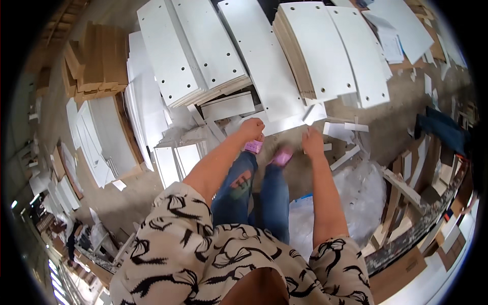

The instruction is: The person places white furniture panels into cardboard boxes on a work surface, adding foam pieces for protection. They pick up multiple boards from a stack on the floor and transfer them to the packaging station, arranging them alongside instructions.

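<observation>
My left hand point(251, 130) is closed in a loose fist above my pink shoe point(253, 146), close to the near end of a long white panel point(272, 66). What it holds, if anything, is hidden. My right hand point(313, 142) hangs farther right with its fingers curled, and I cannot make out anything in them. Just beyond it, a small white strip point(309, 115) rests at the edge of a white board point(290, 123). Stacked white panels point(312, 48) with drilled holes stand ahead, and another such stack point(203, 46) lies to their left.
Brown cardboard pieces point(101, 58) are piled at the far left, above leaning white boards point(104, 132). Clear plastic wrap point(356, 195) lies by my right forearm. White offcuts point(345, 131) litter the floor at right, near a bin of scraps point(406, 223).
</observation>
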A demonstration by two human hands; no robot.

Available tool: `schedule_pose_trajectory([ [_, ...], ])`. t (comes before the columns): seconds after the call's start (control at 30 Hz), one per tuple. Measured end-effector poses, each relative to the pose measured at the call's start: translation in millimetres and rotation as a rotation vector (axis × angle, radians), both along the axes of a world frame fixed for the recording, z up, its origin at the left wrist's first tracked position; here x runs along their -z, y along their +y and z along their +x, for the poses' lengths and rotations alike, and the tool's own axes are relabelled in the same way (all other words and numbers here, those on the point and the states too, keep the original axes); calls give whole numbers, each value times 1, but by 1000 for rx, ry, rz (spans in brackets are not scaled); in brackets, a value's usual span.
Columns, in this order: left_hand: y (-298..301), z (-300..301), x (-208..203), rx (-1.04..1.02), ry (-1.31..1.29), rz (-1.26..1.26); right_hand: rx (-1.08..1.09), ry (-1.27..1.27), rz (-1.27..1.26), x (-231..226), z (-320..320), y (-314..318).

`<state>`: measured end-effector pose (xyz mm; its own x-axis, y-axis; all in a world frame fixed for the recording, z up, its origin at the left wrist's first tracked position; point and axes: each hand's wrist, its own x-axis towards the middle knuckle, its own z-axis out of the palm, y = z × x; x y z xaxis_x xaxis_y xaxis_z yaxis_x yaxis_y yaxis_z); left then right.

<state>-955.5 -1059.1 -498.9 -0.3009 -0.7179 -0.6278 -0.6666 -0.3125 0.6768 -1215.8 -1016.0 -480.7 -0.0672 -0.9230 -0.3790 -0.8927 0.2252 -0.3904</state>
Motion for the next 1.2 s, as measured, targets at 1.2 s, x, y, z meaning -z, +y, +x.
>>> schedule_pose_trajectory([
  [1.2, -102, 91, 58, -735, -458, -682, 169, -345, -93, 63, 188, -235],
])
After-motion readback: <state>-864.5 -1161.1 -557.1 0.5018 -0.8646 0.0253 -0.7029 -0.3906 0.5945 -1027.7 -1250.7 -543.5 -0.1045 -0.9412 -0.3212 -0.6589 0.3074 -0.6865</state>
